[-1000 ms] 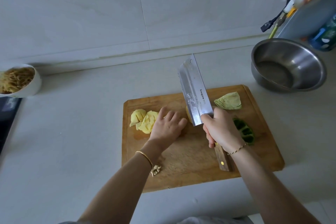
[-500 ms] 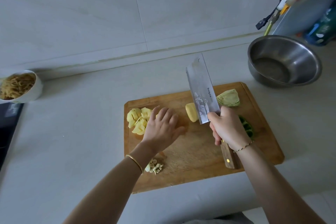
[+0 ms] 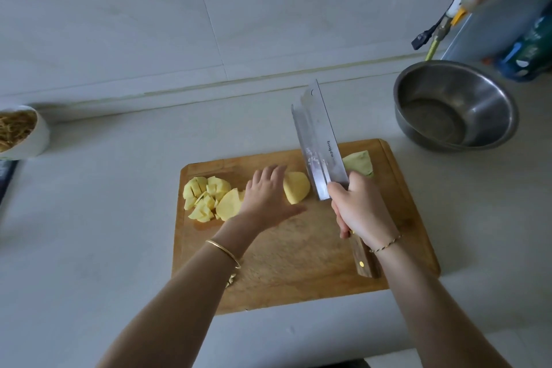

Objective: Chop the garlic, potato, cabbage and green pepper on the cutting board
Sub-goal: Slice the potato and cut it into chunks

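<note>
A wooden cutting board [image 3: 298, 260] lies on the pale counter. At its far left is a pile of cut potato pieces [image 3: 206, 198]. An uncut potato piece [image 3: 296, 187] lies mid-board. My left hand [image 3: 267, 199] hovers flat between the pile and that piece, fingers straight, fingertips at its left edge. My right hand [image 3: 360, 209] grips the wooden handle of a cleaver [image 3: 321, 143], blade raised and pointing away, just right of the potato piece. A pale green cabbage wedge [image 3: 360, 165] shows behind the blade. Chopped garlic [image 3: 231, 279] peeks out under my left wrist. The green pepper is hidden.
A steel bowl [image 3: 454, 106] stands on the counter at the far right, with bottles and utensils [image 3: 466, 3] behind it. A white bowl of shredded food [image 3: 21, 131] sits at the far left by the wall.
My left hand left the cut pile and moved right toward the uncut potato piece, fingers straightening. The cleaver stayed raised in my right hand. The camera shifted slightly.
</note>
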